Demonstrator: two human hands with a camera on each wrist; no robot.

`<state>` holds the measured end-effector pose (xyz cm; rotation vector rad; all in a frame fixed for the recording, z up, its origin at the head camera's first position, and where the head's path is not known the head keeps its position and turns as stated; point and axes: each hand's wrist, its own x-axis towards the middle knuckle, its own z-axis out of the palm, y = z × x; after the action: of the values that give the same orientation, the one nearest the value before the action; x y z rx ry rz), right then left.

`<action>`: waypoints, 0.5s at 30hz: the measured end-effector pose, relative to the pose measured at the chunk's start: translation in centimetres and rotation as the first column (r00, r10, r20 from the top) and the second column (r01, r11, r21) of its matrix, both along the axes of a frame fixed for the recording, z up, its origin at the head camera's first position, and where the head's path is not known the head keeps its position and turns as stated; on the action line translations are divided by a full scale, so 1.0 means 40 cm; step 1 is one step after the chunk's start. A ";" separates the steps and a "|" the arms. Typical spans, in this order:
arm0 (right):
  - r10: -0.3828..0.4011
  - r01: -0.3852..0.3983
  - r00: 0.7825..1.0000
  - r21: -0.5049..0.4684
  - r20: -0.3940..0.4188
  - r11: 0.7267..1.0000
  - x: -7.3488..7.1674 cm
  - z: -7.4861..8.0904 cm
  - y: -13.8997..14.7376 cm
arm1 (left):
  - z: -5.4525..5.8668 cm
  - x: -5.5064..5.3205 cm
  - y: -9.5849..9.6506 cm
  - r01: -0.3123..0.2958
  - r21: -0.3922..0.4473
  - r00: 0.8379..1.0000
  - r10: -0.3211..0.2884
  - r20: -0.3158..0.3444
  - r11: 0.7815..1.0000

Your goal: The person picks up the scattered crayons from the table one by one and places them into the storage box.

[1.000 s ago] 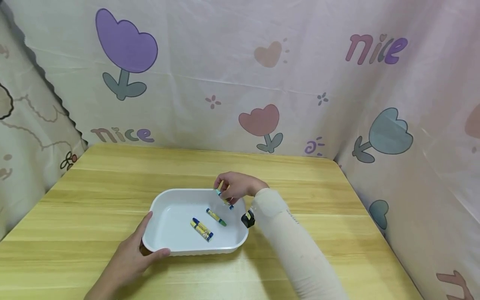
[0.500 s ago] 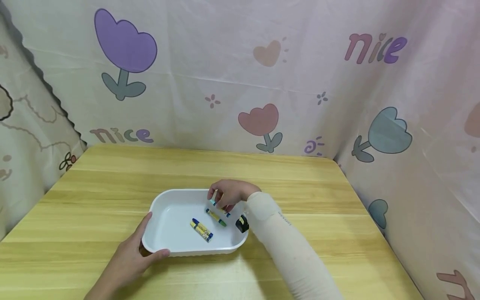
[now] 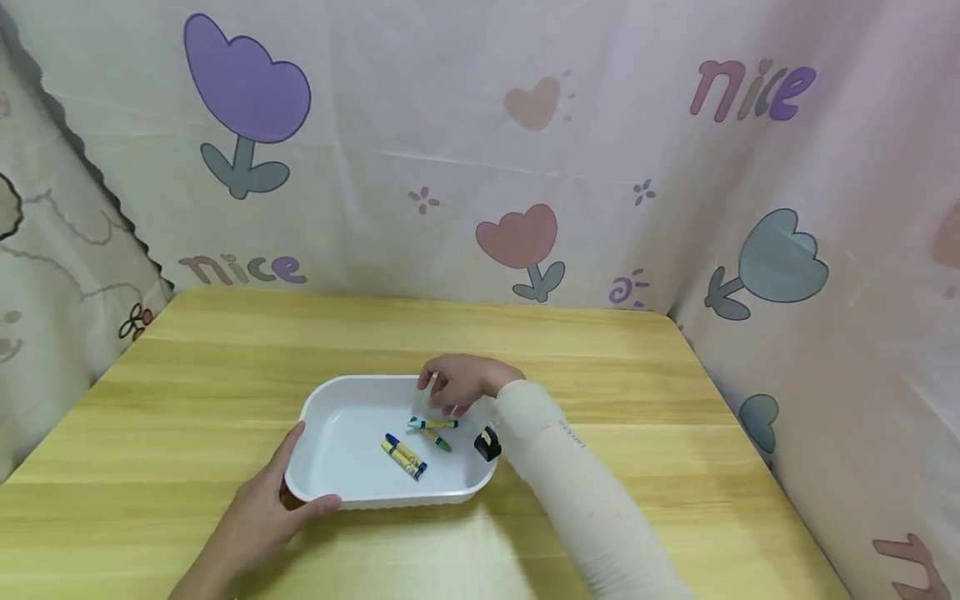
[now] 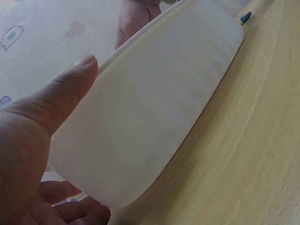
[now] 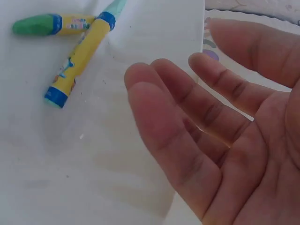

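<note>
A white rectangular tray [image 3: 345, 446] sits on the table. My left hand [image 3: 258, 510] holds its left front corner, thumb on the front rim and fingers round the left side. Above the tray's back right part, my right hand [image 3: 467, 382] has loosely bent fingers and nothing between them. Just below it lies a mint-tipped crayon [image 5: 82, 58] with a yellow wrapper, crossing a green crayon [image 5: 36, 24] on the tray floor. Nearer the front, a blue-tipped and a yellow-tipped crayon [image 3: 405, 457] lie side by side.
Wooden tabletop [image 3: 360, 325] surrounds the tray. A patterned curtain [image 3: 390, 100] hangs behind and along both sides. In the left wrist view, a small dark teal tip [image 4: 246, 18] shows past the tray's far end; the remainder is hidden.
My right hand lowered the mint-tipped crayon into the tray, moving left and down, and let go of it; it now lies across the green crayon. My left hand stayed on the tray.
</note>
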<state>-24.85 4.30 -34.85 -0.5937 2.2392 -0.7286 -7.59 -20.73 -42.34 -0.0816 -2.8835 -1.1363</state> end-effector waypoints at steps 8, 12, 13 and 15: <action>-0.047 0.047 0.997 -0.001 -0.064 0.999 -0.008 0.027 0.025 | -0.003 -0.004 -0.001 0.001 -0.001 1.000 -0.001 0.011 1.000; -0.074 0.073 0.994 -0.016 -0.084 0.997 -0.016 0.038 0.052 | -0.002 -0.005 -0.001 0.001 -0.002 1.000 -0.001 0.010 1.000; -0.078 0.077 0.993 -0.018 -0.086 0.997 -0.017 0.041 0.060 | -0.002 -0.006 0.000 0.002 -0.002 1.000 -0.002 0.009 1.000; -0.089 0.087 0.992 -0.022 -0.089 0.996 -0.020 0.046 0.080 | -0.004 -0.006 0.000 0.005 0.000 1.000 -0.005 0.008 1.000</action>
<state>-25.65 7.51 -33.03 -0.5493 2.3567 -0.7804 -7.85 -20.71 -42.49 -0.0843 -2.8921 -1.1397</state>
